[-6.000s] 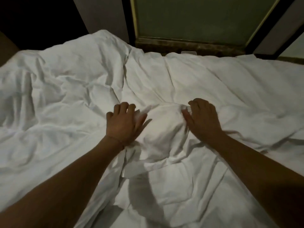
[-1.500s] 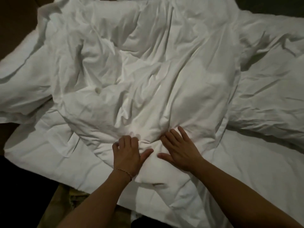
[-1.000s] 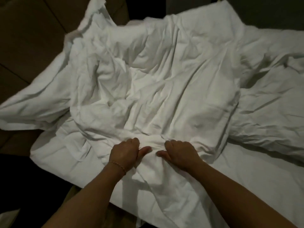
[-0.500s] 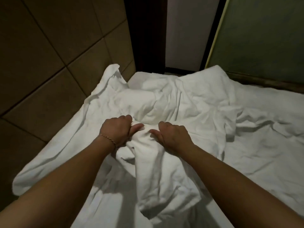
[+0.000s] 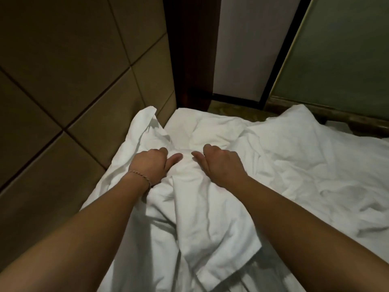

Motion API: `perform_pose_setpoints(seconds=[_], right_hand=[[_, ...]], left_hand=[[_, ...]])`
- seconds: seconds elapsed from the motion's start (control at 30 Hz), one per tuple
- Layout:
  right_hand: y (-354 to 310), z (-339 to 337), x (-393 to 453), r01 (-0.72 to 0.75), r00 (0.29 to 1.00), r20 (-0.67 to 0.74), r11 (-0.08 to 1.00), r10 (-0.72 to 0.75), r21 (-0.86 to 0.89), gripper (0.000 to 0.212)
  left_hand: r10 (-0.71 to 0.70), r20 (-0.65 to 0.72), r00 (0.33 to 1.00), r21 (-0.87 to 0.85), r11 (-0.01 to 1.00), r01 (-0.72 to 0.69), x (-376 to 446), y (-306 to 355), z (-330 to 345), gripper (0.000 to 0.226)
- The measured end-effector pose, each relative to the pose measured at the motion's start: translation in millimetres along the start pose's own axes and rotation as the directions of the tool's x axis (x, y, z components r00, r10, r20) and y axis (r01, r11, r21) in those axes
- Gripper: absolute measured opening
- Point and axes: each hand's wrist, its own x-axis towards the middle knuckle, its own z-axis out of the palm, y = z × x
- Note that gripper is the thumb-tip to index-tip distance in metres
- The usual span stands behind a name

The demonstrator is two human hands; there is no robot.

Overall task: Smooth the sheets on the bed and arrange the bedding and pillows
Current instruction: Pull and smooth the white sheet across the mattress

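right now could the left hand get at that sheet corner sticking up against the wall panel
Probably yes. The left hand grips the bunched white bedding just short of the sheet corner, which stands against the padded wall panel. Only loose cloth lies between them, though the hand would have to let go first.

Your left hand [image 5: 150, 163] and right hand [image 5: 221, 163] sit side by side on a bunched fold of the duvet [image 5: 202, 207], which lies on the bed. The panelled wall [image 5: 69, 85] stands left; a pillow [image 5: 294, 127] lies behind, right.
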Motion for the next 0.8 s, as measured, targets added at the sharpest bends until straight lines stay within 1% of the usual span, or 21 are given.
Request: perform_pose_setpoints(seconds=[0.07,0.17,0.3,0.37,0.5,0.6,0.67,0.73,0.8], right_hand=[[0.7,18.2,20.8,0.001,1.0,0.018,1.0,-0.001,-0.015,0.047],[4.5,47.5,35.2,0.003,0.999,0.053,0.998,0.0,-0.063,0.052],[4.4,80.3,33.9,-0.016,0.99,0.136,0.999,0.022,-0.048,0.055],[2.9,89.2,29.2,-0.027,0.987,0.155,0.999,0.033,-0.04,0.054],[5.6,85.4,19.7,-0.046,0.99,0.134,0.999,0.047,-0.014,0.054],[12.8,66.6,6.8,-0.026,0.998,0.062,0.999,0.024,0.031,0.055],[16.9,51.5,-7.4,0.012,1.0,-0.008,1.0,-0.012,0.001,0.055],[18.6,34.6,-27.5,0.026,0.998,-0.061,1.0,-0.026,-0.002,0.054],[18.6,20.4,-56.8,0.038,0.999,-0.025,0.999,-0.037,0.008,0.055]], left_hand=[[-0.047,0.025,0.999,-0.002,0.999,0.047,13.6,-7.0,16.8,0.069],[-0.095,0.035,0.995,-0.019,0.995,0.096,20.4,-13.4,40.9,0.066],[-0.135,0.066,0.989,-0.05,0.989,0.138,16.0,-17.6,65.7,0.06],[-0.156,0.075,0.985,-0.064,0.985,0.161,12.0,-16.4,71.4,0.056],[-0.212,-0.006,0.977,-0.11,0.971,0.21,1.3,-11.3,64.7,0.06],[-0.225,-0.087,0.97,-0.177,0.962,0.207,-12.9,-8.3,46.8,0.07],[-0.196,-0.148,0.969,-0.18,0.969,0.168,-26.9,-3.3,33.8,0.074],[-0.157,-0.21,0.965,-0.181,0.976,0.119,-44.2,4.7,18.5,0.07],[-0.095,-0.236,0.967,-0.168,0.984,0.055,-67.3,13.1,6.1,0.068]])
